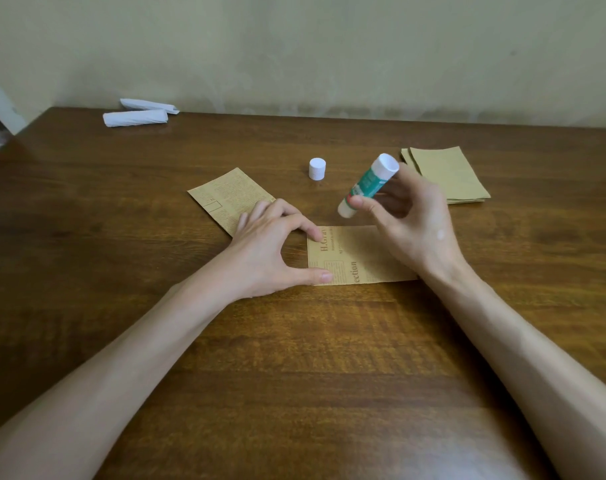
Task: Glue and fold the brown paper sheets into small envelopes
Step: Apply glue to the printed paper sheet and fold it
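A brown printed paper sheet (355, 258) lies flat in the middle of the wooden table (294, 358). My left hand (270, 244) presses its left edge with index fingertip and thumb. My right hand (412, 220) hovers over the sheet's right part and pinches an uncapped green-and-white glue stick (367, 185), tilted with its glue end pointing down-left above the paper. The stick's white cap (317, 169) stands on the table behind. A folded brown printed piece (230, 199) lies partly under my left hand's fingers.
A stack of plain brown sheets (448, 174) sits at the right, behind my right hand. Two rolled white paper pieces (135, 117) lie at the far left near the wall. The table's far edge meets a pale wall.
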